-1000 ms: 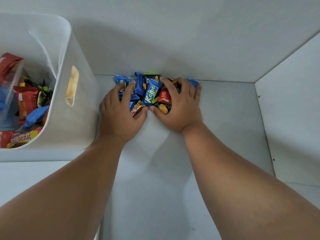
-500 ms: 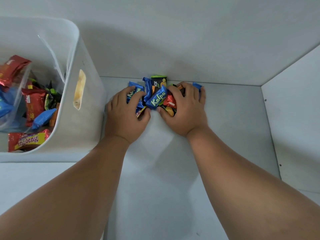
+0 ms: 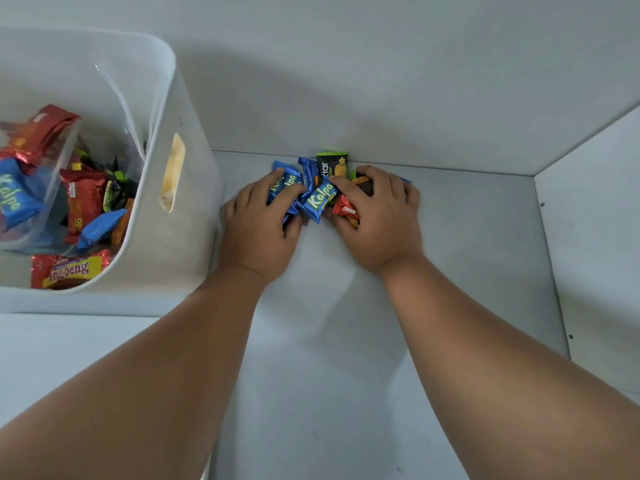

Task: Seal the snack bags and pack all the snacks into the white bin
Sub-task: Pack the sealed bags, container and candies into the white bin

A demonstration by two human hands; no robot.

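A small heap of loose snack packets (image 3: pixel 318 199), mostly blue Kalpa wrappers with a black-green one and a red one, lies against the back wall of a white shelf. My left hand (image 3: pixel 263 223) curls round the blue packets on the heap's left side. My right hand (image 3: pixel 377 216) curls over the red and dark packets on its right side. Both hands squeeze the heap together between them. The white bin (image 3: pixel 187 237) stands to the left, holding a clear bag of snacks (image 3: pixel 41 181) and loose packets.
A red-yellow packet (image 3: pixel 69 270) lies at the bin's near inner corner. The bin's side has a handle slot (image 3: pixel 172 173). A white side panel (image 3: pixel 595 258) closes the shelf on the right. The shelf floor (image 3: pixel 329 341) stretches toward me between my forearms.
Both hands have drawn closer together and curled tighter on the heap, bunching the packets. The view has shifted slightly, so the bin shows more to the right.
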